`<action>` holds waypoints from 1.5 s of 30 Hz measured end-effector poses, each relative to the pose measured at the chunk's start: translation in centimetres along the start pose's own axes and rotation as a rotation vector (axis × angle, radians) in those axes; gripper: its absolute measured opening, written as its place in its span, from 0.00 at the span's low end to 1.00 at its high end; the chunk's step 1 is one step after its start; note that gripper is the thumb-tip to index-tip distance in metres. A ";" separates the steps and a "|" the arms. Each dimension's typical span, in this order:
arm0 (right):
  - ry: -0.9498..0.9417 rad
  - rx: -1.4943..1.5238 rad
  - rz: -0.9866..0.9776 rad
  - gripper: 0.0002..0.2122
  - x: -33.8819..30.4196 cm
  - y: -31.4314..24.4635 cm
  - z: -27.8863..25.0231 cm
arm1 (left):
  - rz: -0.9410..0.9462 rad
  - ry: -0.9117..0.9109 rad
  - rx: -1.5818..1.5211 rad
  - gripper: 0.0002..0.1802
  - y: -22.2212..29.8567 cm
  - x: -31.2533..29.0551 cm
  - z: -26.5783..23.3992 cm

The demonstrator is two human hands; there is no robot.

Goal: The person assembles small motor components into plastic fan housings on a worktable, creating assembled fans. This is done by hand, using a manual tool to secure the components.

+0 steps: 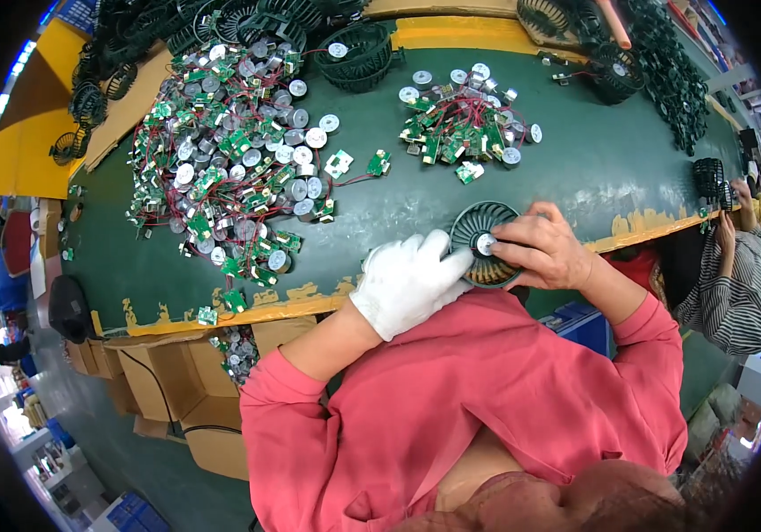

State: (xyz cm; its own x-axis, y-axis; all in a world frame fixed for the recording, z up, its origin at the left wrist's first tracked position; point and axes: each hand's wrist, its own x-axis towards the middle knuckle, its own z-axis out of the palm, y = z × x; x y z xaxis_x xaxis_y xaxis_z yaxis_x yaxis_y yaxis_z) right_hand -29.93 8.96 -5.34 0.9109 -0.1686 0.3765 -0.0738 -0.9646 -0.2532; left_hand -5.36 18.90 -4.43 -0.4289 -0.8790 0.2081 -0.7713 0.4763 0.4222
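Note:
A round, dark green fan guard (476, 219) with curved ribs is held in front of my chest, at the bench's near edge. In its middle sits a small silver motor (485, 244) with a white centre. My left hand (409, 282), in a white glove, grips the guard from the left, with its fingertips at the lower rim. From the right, my bare right hand (542, 248) reaches over the rim, its fingers closed at the motor. Part of the guard's lower side is hidden by my hands.
A large heap of motors wired to green circuit boards (247, 151) covers the bench's left. A smaller heap (464, 120) lies farther back. Fan guards (358, 62) stand along the far edge. Dark green plastic parts (664, 71) pile up at far right. Another person (735, 284) works there.

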 end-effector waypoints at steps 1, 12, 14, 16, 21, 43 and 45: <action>-0.006 -0.006 0.001 0.27 0.1 -0.1 -0.1 | 0.000 0.000 -0.001 0.16 0.1 0.0 0.1; -0.120 -0.091 0.048 0.24 0.6 -1.4 -0.1 | 0.048 -0.023 0.009 0.20 -0.7 0.2 -0.7; -0.132 -0.137 0.053 0.25 1.0 -1.6 -0.1 | 0.067 0.009 0.024 0.21 -0.8 0.1 -1.1; -0.101 -0.157 0.050 0.29 1.0 -1.6 0.1 | 0.079 0.075 -0.001 0.27 -0.7 -0.1 -1.5; 0.000 -0.072 0.072 0.29 0.9 -2.4 -1.0 | 0.011 0.429 0.004 0.21 -2.1 0.0 -5.4; 0.034 -0.759 0.781 0.08 5.2 26.8 -7.1 | -0.505 -0.352 0.593 0.14 -17.8 17.4 -10.1; 0.160 -0.393 0.832 0.09 6.0 26.7 -7.8 | -0.527 -0.433 0.537 0.15 -16.7 17.1 -11.0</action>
State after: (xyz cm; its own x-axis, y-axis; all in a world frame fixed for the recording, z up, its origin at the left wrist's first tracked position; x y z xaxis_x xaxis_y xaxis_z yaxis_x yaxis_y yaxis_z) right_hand -29.61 -19.39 -2.85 0.4391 -0.8335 0.3354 -0.8358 -0.5159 -0.1877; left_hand 5.33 -4.34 1.82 -0.0105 -0.9547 -0.2973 -0.9905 0.0506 -0.1276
